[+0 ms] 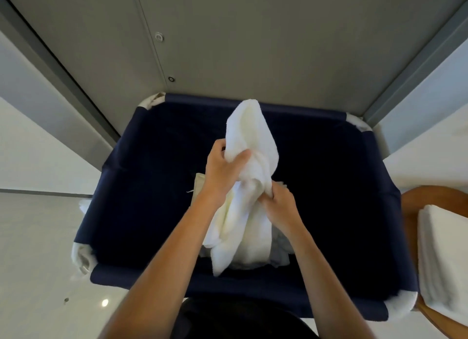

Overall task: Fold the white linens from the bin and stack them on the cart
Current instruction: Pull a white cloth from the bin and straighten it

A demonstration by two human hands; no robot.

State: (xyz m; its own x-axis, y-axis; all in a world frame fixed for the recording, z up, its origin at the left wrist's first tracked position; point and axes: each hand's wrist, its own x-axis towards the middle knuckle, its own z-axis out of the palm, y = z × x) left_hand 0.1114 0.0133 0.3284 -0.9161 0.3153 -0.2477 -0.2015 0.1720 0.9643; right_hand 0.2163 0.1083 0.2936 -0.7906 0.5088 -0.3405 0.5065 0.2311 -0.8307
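A crumpled white towel hangs above the dark navy fabric bin. My left hand grips the towel near its upper part, thumb over the cloth. My right hand grips it lower down, fingers curled into the bunched fabric. The towel's top end stands up above both hands and its lower end droops toward the bin's front. More white linen lies at the bottom of the bin, mostly hidden behind the towel and my arms. A stack of folded white linens sits on the wooden cart at the right edge.
The bin stands against a grey wall panel, its white frame corners showing. A glossy pale floor lies to the left. White walls close in on both sides.
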